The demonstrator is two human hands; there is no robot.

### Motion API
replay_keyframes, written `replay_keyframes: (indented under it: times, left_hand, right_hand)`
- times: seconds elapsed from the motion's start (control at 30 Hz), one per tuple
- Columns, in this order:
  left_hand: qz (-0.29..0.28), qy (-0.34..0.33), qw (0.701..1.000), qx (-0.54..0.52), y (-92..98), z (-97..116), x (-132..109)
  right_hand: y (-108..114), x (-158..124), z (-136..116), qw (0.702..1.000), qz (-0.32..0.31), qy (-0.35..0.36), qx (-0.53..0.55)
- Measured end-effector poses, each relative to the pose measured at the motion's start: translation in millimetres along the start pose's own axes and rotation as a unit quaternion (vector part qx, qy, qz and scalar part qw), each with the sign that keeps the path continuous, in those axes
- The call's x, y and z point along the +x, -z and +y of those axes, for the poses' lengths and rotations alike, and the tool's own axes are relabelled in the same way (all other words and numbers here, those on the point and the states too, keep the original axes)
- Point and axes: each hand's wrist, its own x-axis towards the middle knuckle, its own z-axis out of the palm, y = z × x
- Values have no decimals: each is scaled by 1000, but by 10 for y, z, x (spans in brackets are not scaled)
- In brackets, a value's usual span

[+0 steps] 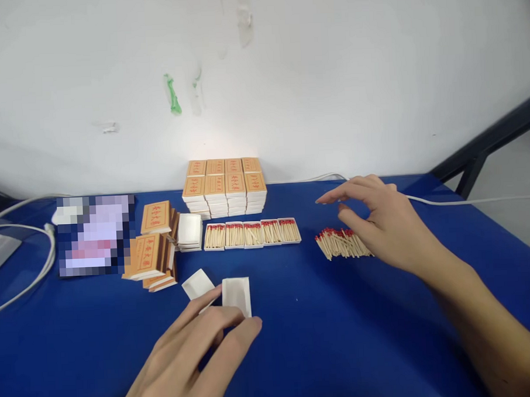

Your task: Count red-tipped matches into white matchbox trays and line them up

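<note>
Wall: pale wall (330, 90), marked, behind the table.
Surface: blue tabletop (297, 337), bearing everything below.
Right hand: right hand (380, 220), raised beside and partly over the loose matches; thumb and forefinger spread wide apart.
Left hand: left hand (188, 354), near edge; fingers and thumb at an upturned-open white tray (235, 292), touching it; firmness of hold cannot be told.
Closed stock: block of orange-topped matchboxes (224, 185), stacked against the wall.
Filled row: five white trays (253, 246) side by side, holding red-headed matches (234, 236).
Covers: orange matchbox covers (147, 256), piled left.
Loose stock: loose matches (337, 245), heaped right of the row.
Spare trays: white stack (189, 230), between covers and row.
Single: white piece (197, 283), askew, partly behind left fingers.
</note>
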Motion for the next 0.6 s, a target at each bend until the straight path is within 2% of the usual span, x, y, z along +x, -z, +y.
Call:
replay_keyframes:
  times: [0.2, 0.43, 0.6]
  left_hand:
    - [-67, -9, 997, -25, 59, -27, 119]
    - [-14, 43, 998, 31, -3, -85, 91]
    - [-6, 7, 998, 59, -33, -101, 25]
  right_hand:
    - [-66, -29, -54, 1000, -14, 24, 2]
    - [-110, -36, -63, 999, -26, 46, -8]
    - [-91, -39, -53, 998, -16, 51, -17]
